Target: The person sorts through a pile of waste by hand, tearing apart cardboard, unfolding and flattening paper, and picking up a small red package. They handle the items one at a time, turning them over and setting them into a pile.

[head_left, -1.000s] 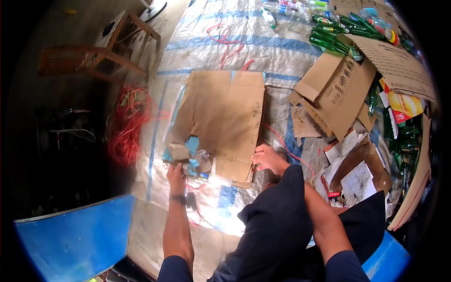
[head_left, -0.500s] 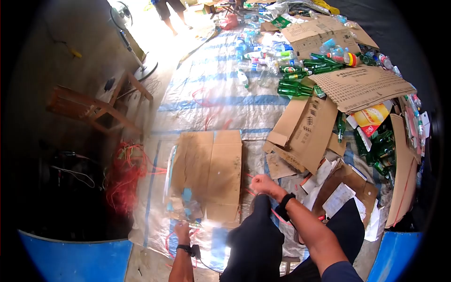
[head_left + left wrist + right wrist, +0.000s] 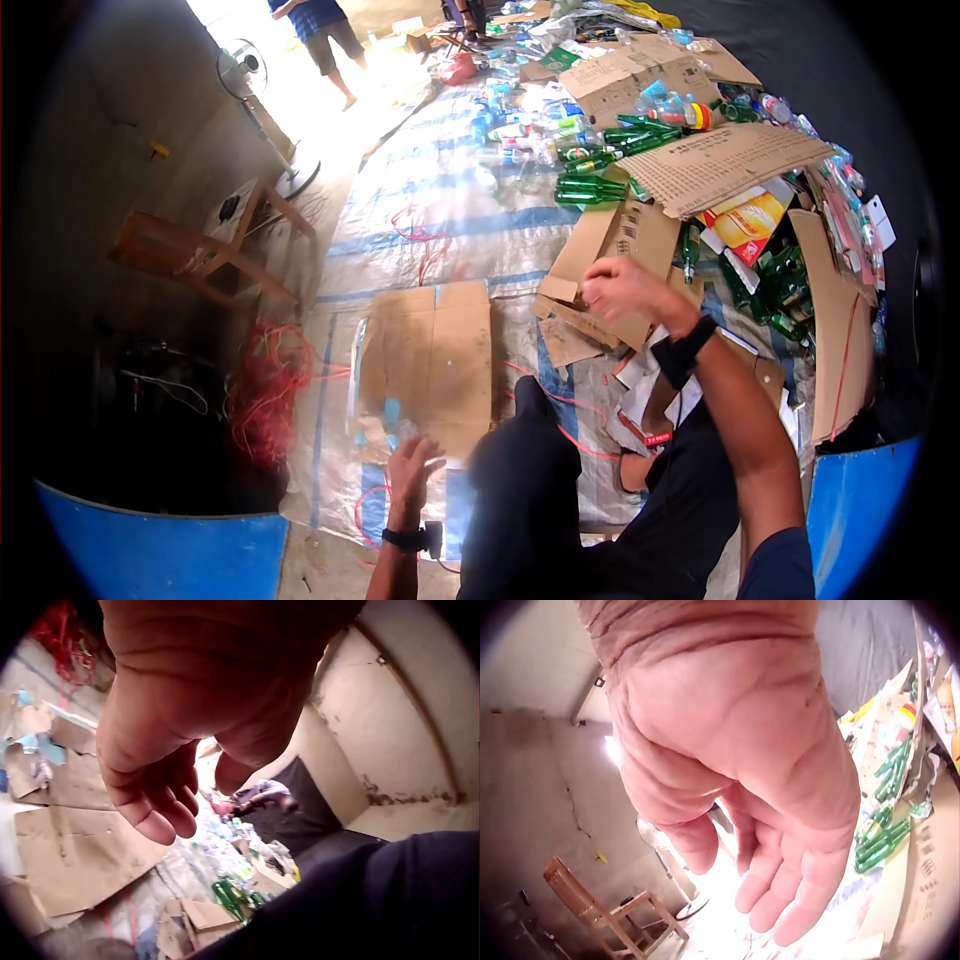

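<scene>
My left hand (image 3: 412, 472) is raised by the near edge of a flattened cardboard stack (image 3: 440, 350), its fingers loosely bent. In the left wrist view nothing lies between thumb and fingers of that hand (image 3: 202, 697). Small blue and brown scraps (image 3: 392, 412) lie on the stack's near left corner. My right hand (image 3: 628, 290) hangs in the air beyond my knee, overlapping an unfolded cardboard box (image 3: 640, 235) in the head view. Its fingers curve loosely, and the palm (image 3: 727, 735) holds nothing in the right wrist view.
Green glass bottles (image 3: 590, 188) and plastic bottles pile up at the back right, with a large printed cardboard sheet (image 3: 725, 165) beside them. Red plastic string (image 3: 265, 390) lies tangled at left, near a wooden chair (image 3: 190, 250). A person (image 3: 320, 35) stands at the back.
Both hands have lifted away from the cardboard stack. The right hand has moved up and to the right, the left slightly right. The head view has tilted up, showing more of the room.
</scene>
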The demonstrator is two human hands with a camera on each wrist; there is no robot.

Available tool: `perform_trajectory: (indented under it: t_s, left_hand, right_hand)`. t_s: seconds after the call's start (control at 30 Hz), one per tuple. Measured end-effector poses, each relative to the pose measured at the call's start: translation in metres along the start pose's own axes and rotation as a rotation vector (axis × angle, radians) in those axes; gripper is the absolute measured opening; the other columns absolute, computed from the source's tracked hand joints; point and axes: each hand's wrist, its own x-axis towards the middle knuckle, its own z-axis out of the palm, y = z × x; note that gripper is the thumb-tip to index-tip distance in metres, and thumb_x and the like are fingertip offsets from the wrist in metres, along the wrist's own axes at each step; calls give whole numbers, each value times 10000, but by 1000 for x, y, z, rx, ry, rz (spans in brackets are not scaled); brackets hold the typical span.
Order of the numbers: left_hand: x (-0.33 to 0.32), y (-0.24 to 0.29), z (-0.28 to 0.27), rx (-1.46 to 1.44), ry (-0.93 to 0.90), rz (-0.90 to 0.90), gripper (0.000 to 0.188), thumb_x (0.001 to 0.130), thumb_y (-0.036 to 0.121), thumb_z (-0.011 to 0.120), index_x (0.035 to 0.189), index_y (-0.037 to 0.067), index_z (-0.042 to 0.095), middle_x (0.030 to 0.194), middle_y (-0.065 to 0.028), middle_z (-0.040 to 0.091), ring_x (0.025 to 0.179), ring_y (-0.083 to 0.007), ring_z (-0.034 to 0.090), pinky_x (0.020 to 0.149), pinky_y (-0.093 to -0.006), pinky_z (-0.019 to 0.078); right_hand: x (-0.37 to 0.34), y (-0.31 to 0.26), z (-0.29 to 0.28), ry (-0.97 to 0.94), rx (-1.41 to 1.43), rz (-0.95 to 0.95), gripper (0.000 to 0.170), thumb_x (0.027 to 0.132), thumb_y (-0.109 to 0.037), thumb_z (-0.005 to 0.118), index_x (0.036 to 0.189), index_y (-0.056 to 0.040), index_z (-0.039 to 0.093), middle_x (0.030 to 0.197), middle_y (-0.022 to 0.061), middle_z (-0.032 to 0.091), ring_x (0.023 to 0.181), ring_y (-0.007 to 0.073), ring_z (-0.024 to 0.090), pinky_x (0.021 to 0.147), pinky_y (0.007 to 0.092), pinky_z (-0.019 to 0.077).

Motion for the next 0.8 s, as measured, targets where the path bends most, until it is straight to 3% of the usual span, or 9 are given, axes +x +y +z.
perform_trajectory:
  t_s: [0.07,0.17,0.27,0.37,0.5,0.6,0.7,0.8]
  left_hand:
    - [-21,36,33,40,-25,35,259,970,192,678,1175,44,623,1000,-89,677,881,-200,696,760,-341,588]
    - [-43,69,65,146,-154,260,219,953,80,665,1151,-2,621,1003,-70,658,921,-176,658,815,-312,544]
    - [-75,97,98,286,-248,442,217,966,57,631,1172,-9,615,1102,-79,649,1054,-167,611,946,-315,478]
    - [-101,110,124,375,-285,583,287,914,58,665,1175,-54,620,1167,-127,631,1139,-226,583,1018,-340,430]
    - [-116,121,145,646,-487,738,441,914,247,731,1230,-35,611,1229,-138,630,1283,-311,527,1127,-437,345]
    - [-122,125,160,817,-549,779,448,896,271,743,1212,-25,628,1210,-124,648,1299,-331,513,1124,-452,342]
    - [-122,128,172,918,-603,822,417,882,245,743,1198,-8,645,1190,-115,664,1301,-343,511,1124,-461,339]
    - [-124,129,180,966,-637,832,389,863,201,739,1192,10,655,1194,-105,665,1310,-345,497,1133,-464,326]
  right_hand:
    - [-26,-3,-30,35,49,-1,294,928,-251,649,1135,-42,646,956,43,703,837,142,682,693,294,583]
    - [-66,-4,-70,138,180,18,309,942,-269,661,1162,-52,637,979,45,707,844,142,689,704,313,596]
    - [-103,32,-108,254,346,70,319,955,-289,671,1160,-48,632,1007,49,701,864,139,696,717,331,607]
    - [-142,64,-136,361,534,73,288,962,-237,653,1177,-45,636,1046,81,710,891,184,708,767,377,607]
    - [-185,83,-161,449,590,43,301,949,-263,675,1149,-38,676,1029,76,729,931,188,715,807,371,602]
    - [-212,85,-177,469,639,-36,306,963,-265,662,1157,-29,680,1039,86,736,937,190,723,806,356,609]
    - [-239,72,-190,465,597,-234,302,997,-242,617,1176,-5,665,1074,97,733,966,182,727,808,339,621]
    - [-261,88,-197,536,545,-221,312,995,-244,623,1181,3,660,1084,94,728,963,182,725,807,338,622]
